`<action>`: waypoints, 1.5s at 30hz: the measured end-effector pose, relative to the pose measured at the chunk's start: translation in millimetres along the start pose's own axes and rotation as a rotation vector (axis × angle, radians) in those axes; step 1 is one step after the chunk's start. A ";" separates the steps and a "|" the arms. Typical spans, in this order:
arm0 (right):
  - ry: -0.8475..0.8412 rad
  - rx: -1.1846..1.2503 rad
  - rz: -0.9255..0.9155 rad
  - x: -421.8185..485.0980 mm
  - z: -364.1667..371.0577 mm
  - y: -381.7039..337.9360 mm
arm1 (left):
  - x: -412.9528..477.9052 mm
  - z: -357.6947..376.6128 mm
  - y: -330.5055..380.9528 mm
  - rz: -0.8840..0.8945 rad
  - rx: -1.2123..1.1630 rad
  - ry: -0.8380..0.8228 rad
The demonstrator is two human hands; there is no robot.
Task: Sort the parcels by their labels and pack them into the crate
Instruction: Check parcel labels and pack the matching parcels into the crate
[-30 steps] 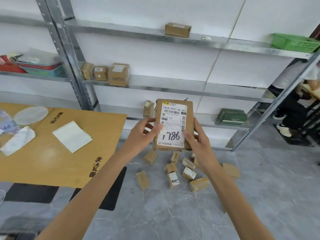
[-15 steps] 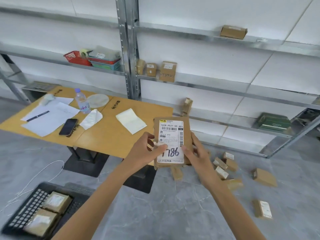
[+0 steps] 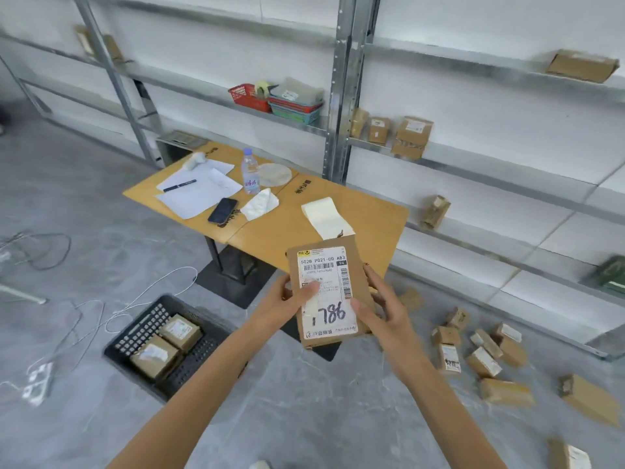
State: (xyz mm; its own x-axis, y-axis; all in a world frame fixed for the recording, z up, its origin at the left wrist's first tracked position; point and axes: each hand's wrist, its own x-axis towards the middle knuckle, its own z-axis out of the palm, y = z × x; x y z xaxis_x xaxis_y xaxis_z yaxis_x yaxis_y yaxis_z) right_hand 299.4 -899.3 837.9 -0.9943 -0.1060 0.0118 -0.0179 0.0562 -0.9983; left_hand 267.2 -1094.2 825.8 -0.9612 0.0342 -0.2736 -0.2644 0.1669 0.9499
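One parcel (image 3: 326, 292) is held in the grip of left hand (image 3: 287, 304) and right hand (image 3: 382, 314); two boxes (image 3: 179, 331) are packed in one crate (image 3: 140, 330).

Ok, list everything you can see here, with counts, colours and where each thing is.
held parcel: one, brown, white label marked 1786, between both hands
crate: one, black, floor, lower left
parcels in crate: two, brown, side by side
loose parcels: about ten, brown, floor at right
shelf parcels: several, brown, metal shelving
table: one, wooden, by shelving
water bottle: one, clear, on table
phone: one, black, on table
pen: one, black, on paper sheets
baskets: several, red and teal, shelf
left hand: grips parcel's left edge
right hand: grips parcel's right edge
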 end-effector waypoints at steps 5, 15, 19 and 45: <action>-0.035 0.074 0.001 -3.0 53.3 -0.9 | -10.3 -52.1 -7.1 -0.044 -0.134 -0.017; -0.053 0.059 0.026 41.7 211.4 1.0 | 9.4 -225.4 -21.7 -0.084 -0.142 -0.063; -0.034 0.046 0.035 59.1 272.0 -0.8 | 18.6 -289.3 -29.0 -0.078 -0.182 -0.057; 0.035 0.315 0.582 229.5 413.6 77.7 | 199.2 -454.0 -82.7 -0.279 -0.182 -0.054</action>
State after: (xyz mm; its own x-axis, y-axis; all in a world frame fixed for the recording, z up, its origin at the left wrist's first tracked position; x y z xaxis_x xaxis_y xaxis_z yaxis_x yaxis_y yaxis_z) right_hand 113.3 -1329.9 739.1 -0.8350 -0.1136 -0.5383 0.5500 -0.1993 -0.8111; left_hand 62.1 -1548.5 761.4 -0.8453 0.0651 -0.5303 -0.5314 -0.0008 0.8471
